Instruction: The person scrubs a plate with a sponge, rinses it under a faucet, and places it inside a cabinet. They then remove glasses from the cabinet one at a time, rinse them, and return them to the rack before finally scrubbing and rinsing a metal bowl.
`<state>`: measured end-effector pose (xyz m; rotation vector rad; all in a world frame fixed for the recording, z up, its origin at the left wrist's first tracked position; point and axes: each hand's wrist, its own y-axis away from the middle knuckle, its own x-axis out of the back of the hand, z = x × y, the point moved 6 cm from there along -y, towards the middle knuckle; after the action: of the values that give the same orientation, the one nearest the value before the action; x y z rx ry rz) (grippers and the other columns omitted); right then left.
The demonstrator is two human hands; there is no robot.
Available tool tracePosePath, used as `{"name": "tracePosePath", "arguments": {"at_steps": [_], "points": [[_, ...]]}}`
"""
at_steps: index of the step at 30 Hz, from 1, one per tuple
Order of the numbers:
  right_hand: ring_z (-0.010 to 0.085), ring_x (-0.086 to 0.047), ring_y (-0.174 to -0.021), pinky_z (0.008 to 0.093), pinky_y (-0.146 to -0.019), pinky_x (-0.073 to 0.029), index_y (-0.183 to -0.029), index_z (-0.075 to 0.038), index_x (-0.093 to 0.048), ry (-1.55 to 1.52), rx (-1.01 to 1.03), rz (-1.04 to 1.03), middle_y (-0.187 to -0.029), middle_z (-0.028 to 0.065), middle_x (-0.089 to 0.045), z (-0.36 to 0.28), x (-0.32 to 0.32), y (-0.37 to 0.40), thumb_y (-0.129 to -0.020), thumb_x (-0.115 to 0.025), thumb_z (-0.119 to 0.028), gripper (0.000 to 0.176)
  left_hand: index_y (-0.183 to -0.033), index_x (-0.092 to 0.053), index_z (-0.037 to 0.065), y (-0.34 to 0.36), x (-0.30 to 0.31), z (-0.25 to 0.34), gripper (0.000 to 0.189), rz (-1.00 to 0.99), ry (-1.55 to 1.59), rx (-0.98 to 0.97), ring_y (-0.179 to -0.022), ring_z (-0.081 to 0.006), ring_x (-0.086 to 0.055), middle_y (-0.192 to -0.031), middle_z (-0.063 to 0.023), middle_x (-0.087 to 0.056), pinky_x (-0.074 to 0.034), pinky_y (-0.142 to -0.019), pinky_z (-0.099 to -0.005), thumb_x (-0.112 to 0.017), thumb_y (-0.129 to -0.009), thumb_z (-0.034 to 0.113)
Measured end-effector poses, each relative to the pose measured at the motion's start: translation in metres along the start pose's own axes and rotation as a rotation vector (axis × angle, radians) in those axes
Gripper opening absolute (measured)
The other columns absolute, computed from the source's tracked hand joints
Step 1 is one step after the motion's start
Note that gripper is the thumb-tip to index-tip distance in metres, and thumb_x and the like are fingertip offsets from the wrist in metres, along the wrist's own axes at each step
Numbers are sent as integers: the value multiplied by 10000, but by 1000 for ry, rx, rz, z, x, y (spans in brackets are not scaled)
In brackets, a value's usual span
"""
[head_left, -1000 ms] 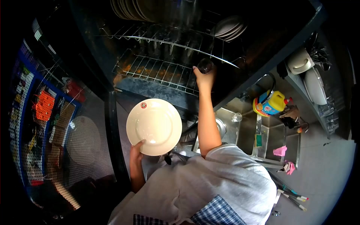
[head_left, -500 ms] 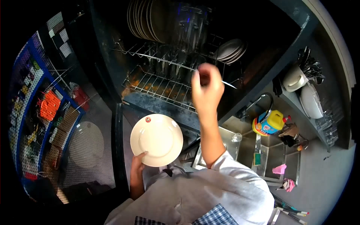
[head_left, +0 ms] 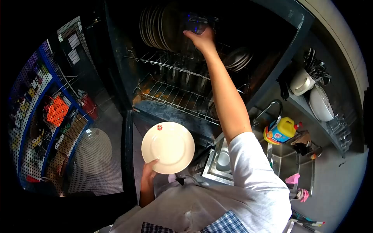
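My left hand [head_left: 149, 171] grips a cream plate [head_left: 169, 141] at its lower left rim, the thumb on top. A small red emblem shows near the plate's upper rim. My right hand [head_left: 203, 39] reaches into the dark cabinet at the upper rack, close to clear glassware [head_left: 196, 25]. Its thumb is spread away from the other fingers, which are partly lost in shadow. Left of this hand, several plates [head_left: 155, 29] stand on edge in a row. A small stack of white dishes [head_left: 237, 59] leans on the rack to the right of my forearm.
Below is a lower wire rack [head_left: 175, 101]. The perforated cabinet door [head_left: 93, 155] swings out at left. At right are a sink [head_left: 285, 161], a yellow bottle [head_left: 285, 128], and a shelf with a cutlery-filled white pitcher [head_left: 301, 82] and white bowls [head_left: 321, 103].
My right hand has moved from in front of the racks up and deeper into the cabinet, its pinched fingers now spread. The plate stays in my left hand; the view has shifted slightly.
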<state>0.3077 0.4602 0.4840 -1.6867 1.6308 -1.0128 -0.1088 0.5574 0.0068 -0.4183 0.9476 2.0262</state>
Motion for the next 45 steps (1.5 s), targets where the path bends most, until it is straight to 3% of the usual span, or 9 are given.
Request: {"name": "tracePosePath", "arguments": {"at_steps": [3,5,8,17,29,33,37,42,45], "points": [[206,-661,-810,319,-736,-519,-924,3,-664,-69,12,33,-900,97,-695,7,-3,0,-679,-820,-199,355,-1336,-361,-112,0,-1,2,596,-5,-21,-16,-1045,-346,-604,-1209,-238,-553,-518,-894,-432,-599,-795,-35],[196,-658,-797,313,-733,-517,-927,0,-665,-87,-69,-5,-894,91,-694,11,-4,2,-686,-812,-177,333,-1326,-378,-112,-2,2,2,587,-23,-13,-41,-1031,-345,-610,-1197,-236,-562,-522,-886,-427,-602,-791,-31],[189,-656,-798,306,-732,-517,-936,6,-658,-145,-25,-74,-889,90,-692,0,-3,1,-678,-817,-192,361,-1313,-406,-105,-4,5,3,570,-6,-22,-36,-1014,-342,-616,-1174,-231,-576,-526,-876,-419,-607,-786,-23],[224,-647,-896,328,-796,-514,-1077,62,-567,-27,-121,-27,-982,142,-670,-2,-4,9,-641,-845,-260,610,-1331,-407,-66,-1,8,8,550,-14,-9,-4,-1049,-341,-605,-1209,-213,-564,-524,-881,-415,-589,-812,-60],[229,-645,-939,339,-837,-522,-1145,64,-535,-10,-105,-103,-1032,155,-655,8,-1,15,-598,-885,-255,724,-1318,-413,-69,-11,15,2,534,5,-2,18,-1057,-338,-597,-1202,-207,-567,-513,-903,-419,-589,-814,-62],[233,-642,-937,351,-857,-518,-1124,17,-580,15,-58,-218,-1032,123,-661,3,-2,36,-572,-884,-202,667,-1312,-412,-100,-7,12,4,522,8,-33,1,-1027,-347,-613,-1204,-228,-567,-519,-895,-425,-586,-826,-24],[226,-641,-926,335,-840,-512,-1042,5,-640,-3,-201,-353,-984,105,-679,20,-8,50,-562,-878,-185,569,-1309,-412,-105,-16,20,-2,518,-26,-4,-1,-1035,-346,-610,-1207,-226,-567,-521,-892,-425,-588,-828,-28],[221,-655,-833,330,-771,-520,-959,17,-672,70,-297,-324,-924,114,-690,10,0,60,-584,-865,-221,484,-1317,-424,-71,-12,11,-2,521,3,16,35,-1072,-331,-599,-1214,-197,-576,-504,-919,-407,-587,-823,-61],[208,-660,-775,322,-733,-526,-932,24,-677,158,-233,-313,-874,116,-694,13,-1,57,-595,-859,-244,467,-1320,-419,-72,-13,11,-5,520,-26,42,38,-1071,-332,-598,-1216,-200,-573,-502,-923,-418,-582,-826,-66]]}}
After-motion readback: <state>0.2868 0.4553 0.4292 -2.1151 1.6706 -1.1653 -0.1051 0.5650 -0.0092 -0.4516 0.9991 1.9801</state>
